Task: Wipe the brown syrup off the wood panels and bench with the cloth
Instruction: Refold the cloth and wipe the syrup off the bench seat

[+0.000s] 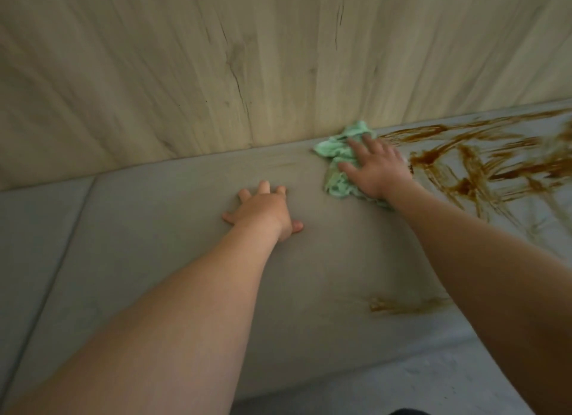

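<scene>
Head view, right hand (376, 170) flat on cloth (337, 154) at panel edge, syrup (470, 164) beside

Cloth (337, 167): light green, crumpled, flattened under the spread fingers of the right hand (377, 170).

Bench (154, 229): grey, matte surface; carries the cloth.

Wood panels (216, 59): pale, vertical grain, upright directly behind the cloth; the cloth's rear edge touches their base.

Brown syrup (464, 164): smeared streaks on the bench, starting just right of the cloth and running right. A smaller smear (399, 305) lies well apart, toward the viewer from the cloth.
</scene>
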`<state>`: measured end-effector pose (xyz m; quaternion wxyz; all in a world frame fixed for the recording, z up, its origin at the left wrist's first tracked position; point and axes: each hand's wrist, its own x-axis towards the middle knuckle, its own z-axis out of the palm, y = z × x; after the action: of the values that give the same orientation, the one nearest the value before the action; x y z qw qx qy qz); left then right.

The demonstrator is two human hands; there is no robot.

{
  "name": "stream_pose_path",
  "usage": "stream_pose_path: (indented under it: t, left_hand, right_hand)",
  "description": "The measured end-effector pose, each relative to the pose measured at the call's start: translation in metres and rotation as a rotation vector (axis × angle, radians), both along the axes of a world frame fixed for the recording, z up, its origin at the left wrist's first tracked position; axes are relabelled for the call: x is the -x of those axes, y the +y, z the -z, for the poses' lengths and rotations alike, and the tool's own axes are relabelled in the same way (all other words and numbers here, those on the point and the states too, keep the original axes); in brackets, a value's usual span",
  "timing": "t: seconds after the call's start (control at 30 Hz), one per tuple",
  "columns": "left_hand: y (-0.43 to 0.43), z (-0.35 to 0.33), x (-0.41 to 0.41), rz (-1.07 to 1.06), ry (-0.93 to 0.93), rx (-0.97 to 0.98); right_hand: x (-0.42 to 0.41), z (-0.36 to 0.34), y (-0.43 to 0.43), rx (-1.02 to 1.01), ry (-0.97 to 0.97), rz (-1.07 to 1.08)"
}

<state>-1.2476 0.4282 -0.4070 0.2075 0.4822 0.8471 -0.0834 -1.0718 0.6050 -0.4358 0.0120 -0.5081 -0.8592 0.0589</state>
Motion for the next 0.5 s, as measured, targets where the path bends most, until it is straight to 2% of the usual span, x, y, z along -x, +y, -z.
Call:
stream_pose_path:
  t: [0.07, 0.13, 0.23, 0.33, 0.5]
  left_hand:
    - [-0.001, 0.003, 0.000, -0.005, -0.008, -0.020]
    - [-0.003, 0.007, -0.001, -0.009, -0.007, -0.041]
    - [-0.004, 0.010, -0.001, -0.006, -0.005, -0.061]
    - [-0.004, 0.009, 0.000, -0.014, -0.018, -0.053]
    - [-0.005, 0.002, -0.003, -0.018, -0.011, -0.055]
  right_hand:
    - [0.007, -0.001, 0.011, 0.010, 0.030, 0.233]
    - [0.033, 0.000, 0.004, 0.036, 0.022, 0.311]
    - [0.057, 0.006, -0.025, 0.032, 0.029, 0.101]
    - [0.032, 0.008, -0.059, 0.036, 0.047, -0.106]
    - [-0.026, 0.005, -0.121, 0.068, 0.011, -0.126]
